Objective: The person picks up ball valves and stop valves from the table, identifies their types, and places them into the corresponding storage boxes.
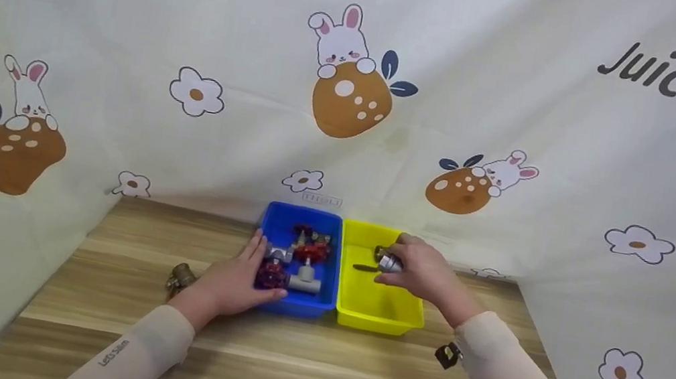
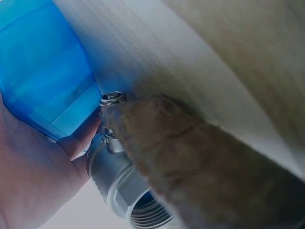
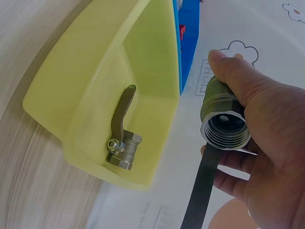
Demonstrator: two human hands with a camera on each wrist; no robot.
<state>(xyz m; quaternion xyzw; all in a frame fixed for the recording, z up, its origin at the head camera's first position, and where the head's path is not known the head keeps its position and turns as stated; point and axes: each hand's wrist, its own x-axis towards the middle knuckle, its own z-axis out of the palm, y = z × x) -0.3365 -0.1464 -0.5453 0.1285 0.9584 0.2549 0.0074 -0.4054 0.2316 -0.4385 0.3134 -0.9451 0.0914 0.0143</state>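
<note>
My right hand (image 1: 424,267) is over the yellow bin (image 1: 375,317). It grips a metal ball valve (image 3: 224,107) by its body, threaded opening facing the wrist camera and dark lever hanging away. Another ball valve (image 3: 126,150) lies inside that bin. At the left side of the blue bin (image 1: 298,311), my left hand (image 1: 221,283) has its thumb across the front rim. In the left wrist view it holds a silver threaded valve (image 2: 119,174) between thumb and fingers; the thumb hides part. Several valves with red handwheels (image 1: 311,252) are in the blue bin.
A brass-coloured valve (image 1: 183,275) lies on the wooden table (image 1: 283,364), partly behind my left forearm. Both bins stand side by side near the back. A printed cloth (image 1: 254,34) hangs behind and along both sides.
</note>
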